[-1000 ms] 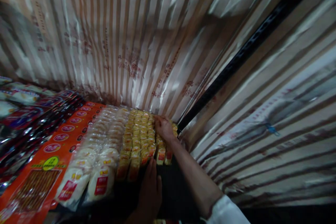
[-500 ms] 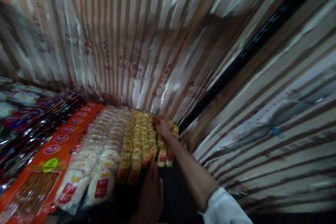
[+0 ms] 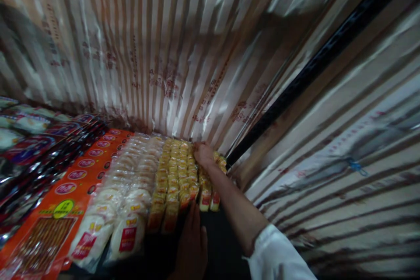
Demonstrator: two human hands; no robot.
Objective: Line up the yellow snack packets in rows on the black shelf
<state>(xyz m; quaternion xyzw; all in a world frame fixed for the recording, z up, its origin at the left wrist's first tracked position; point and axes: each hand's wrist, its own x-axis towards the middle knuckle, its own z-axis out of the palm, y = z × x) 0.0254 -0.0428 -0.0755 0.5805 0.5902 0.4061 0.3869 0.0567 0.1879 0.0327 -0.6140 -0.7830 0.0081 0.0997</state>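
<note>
Rows of small yellow-wrapped snack packets (image 3: 173,170) stand packed on a dark surface. At the front end of one row, my left hand (image 3: 194,240) has its fingers stretched out and together, the tips touching or very near the front packet. My right hand (image 3: 204,155) reaches to the back of the rows. Its fingers are bent down at the far end, and what they grip, if anything, is hidden. Below my right forearm, two more rows of yellow packets (image 3: 205,197) show on the right side.
Left of the yellow rows lie clear bags of round white pastries (image 3: 127,234), then orange packs of brown sticks (image 3: 49,236) and dark shiny packs (image 3: 49,170). Ribbed, plastic-covered walls (image 3: 170,52) rise behind and right. A black post (image 3: 308,74) stands at the corner.
The view has shifted slightly, so the goods sit a little lower and further right. Both hands keep nearly the same places at the yellow rows.
</note>
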